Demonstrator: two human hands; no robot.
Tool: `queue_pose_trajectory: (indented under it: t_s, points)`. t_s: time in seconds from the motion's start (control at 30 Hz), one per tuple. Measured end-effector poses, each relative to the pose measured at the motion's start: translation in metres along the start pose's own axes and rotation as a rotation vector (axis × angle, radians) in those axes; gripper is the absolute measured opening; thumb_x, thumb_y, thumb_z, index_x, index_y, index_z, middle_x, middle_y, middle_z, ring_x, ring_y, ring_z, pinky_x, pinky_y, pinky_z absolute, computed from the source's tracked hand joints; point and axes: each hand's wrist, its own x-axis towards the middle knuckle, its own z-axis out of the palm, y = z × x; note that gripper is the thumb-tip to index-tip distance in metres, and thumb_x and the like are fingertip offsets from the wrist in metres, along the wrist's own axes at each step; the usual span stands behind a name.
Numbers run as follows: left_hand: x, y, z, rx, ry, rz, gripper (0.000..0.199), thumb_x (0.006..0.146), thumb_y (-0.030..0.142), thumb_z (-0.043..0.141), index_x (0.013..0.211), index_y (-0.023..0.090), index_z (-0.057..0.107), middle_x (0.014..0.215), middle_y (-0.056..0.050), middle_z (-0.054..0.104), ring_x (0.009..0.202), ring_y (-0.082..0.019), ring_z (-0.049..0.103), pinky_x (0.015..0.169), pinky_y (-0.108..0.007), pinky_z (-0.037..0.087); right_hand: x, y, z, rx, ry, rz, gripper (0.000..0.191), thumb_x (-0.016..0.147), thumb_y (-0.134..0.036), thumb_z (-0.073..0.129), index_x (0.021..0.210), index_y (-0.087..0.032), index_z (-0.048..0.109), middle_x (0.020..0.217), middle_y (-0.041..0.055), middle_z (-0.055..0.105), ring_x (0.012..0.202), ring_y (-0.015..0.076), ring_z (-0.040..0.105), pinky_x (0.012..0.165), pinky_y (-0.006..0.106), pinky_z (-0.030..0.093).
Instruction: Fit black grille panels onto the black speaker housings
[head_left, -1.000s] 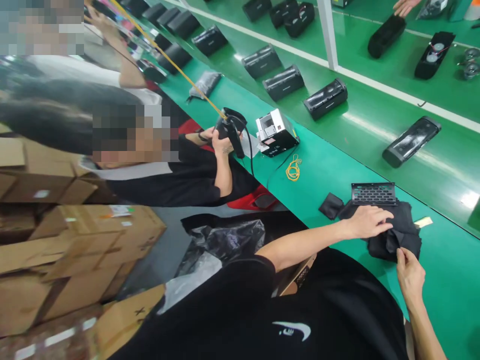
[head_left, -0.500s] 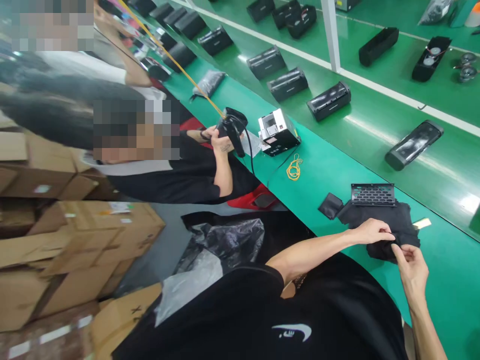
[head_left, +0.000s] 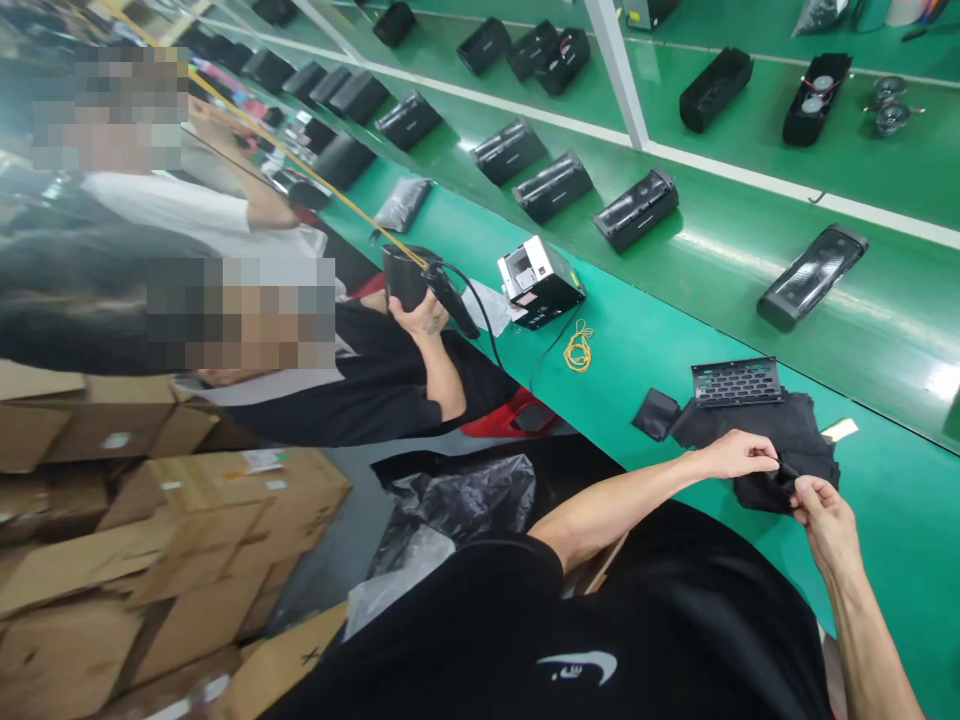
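My left hand (head_left: 739, 455) reaches over the green bench, its fingertips pinching one side of a small piece of thin black cloth (head_left: 784, 474). On the other side of that piece, my right hand (head_left: 826, 515) grips it between thumb and fingers. Beneath both hands lies a pile of black cloth sheets (head_left: 799, 425), partly covered by my fingers. A black perforated grille (head_left: 739, 383) rests on the far edge of the pile. To its left is a small black square stack (head_left: 655, 414). A pale yellow strip (head_left: 840, 430) sticks out at the right.
A silver-and-black box-shaped machine (head_left: 540, 283) and yellow cord loops (head_left: 578, 347) sit further left. Several black speaker housings line the green surface beyond, one nearby (head_left: 814, 277). At left, a co-worker holds a black housing (head_left: 405, 278) beside a tool hanging from a yellow cord. Cardboard boxes (head_left: 232, 520) fill the floor.
My right hand's fingers have closed onto the black cloth piece, which is now lifted and stretched between both hands. The view has shifted slightly. The co-worker's hands and housing have moved left.
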Motion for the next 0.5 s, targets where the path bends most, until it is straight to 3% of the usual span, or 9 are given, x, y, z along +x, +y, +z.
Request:
queue_pose_trajectory:
  t_s: [0.17,0.33,0.43,0.5]
  points:
    - [-0.005,0.005,-0.001,0.199,0.058,-0.008,0.018,0.096,0.033,0.067,0.099,0.018,0.077,0.087,0.002,0.073,0.081,-0.012,0.061,0.076,-0.021,0.044,-0.004,-0.001,-0.002,-0.027,0.012,0.021,0.068,0.051,-0.068,0.096,0.093,-0.018,0.077,0.067,0.0020,0.064,0.060,0.0161,0.054,0.052,0.028,0.041]
    - [-0.008,0.007,0.000,0.184,0.060,-0.023,0.026,0.102,0.039,0.059,0.104,0.019,0.076,0.092,0.001,0.074,0.084,-0.012,0.063,0.077,-0.022,0.045,-0.004,0.003,0.001,-0.079,0.008,0.007,0.056,0.059,-0.065,0.094,0.082,-0.018,0.075,0.065,-0.0002,0.061,0.059,0.0140,0.048,0.053,0.028,0.039]
    - [-0.008,0.006,0.004,0.105,0.067,-0.071,0.039,0.092,0.051,0.074,0.113,0.019,0.073,0.092,0.002,0.073,0.082,-0.012,0.062,0.076,-0.022,0.046,-0.002,0.006,0.007,-0.072,-0.023,0.009,0.057,0.065,-0.072,0.088,0.082,-0.019,0.073,0.063,-0.0013,0.058,0.055,0.0132,0.044,0.050,0.028,0.034]
    - [-0.006,0.006,0.007,0.087,0.079,-0.092,0.041,0.087,0.050,0.079,0.112,0.018,0.074,0.088,0.003,0.071,0.080,-0.012,0.060,0.074,-0.022,0.045,0.000,0.007,0.009,-0.078,-0.035,0.006,0.059,0.069,-0.076,0.083,0.083,-0.019,0.072,0.065,0.0000,0.060,0.055,0.0141,0.046,0.050,0.028,0.035]
